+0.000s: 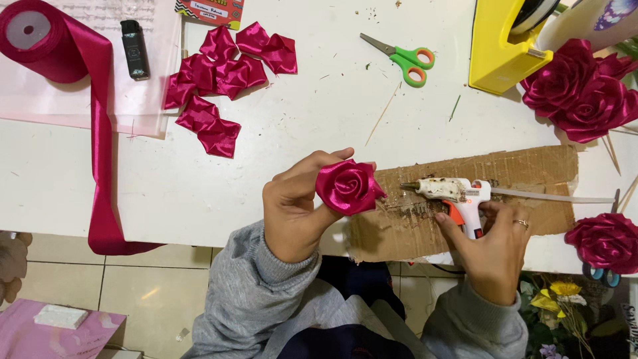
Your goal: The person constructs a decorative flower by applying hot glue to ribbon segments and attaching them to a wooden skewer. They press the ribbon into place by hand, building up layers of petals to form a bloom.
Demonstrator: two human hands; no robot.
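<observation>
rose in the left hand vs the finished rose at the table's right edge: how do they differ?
The held rose is small, a tight spiral of few petals; the edge rose is larger, with more open layers. The held rose is gripped off the table by the left hand; the edge rose lies on the table, untouched. The held rose sits just left of the glue gun nozzle; the edge rose lies right of it. Both are magenta satin.
</observation>
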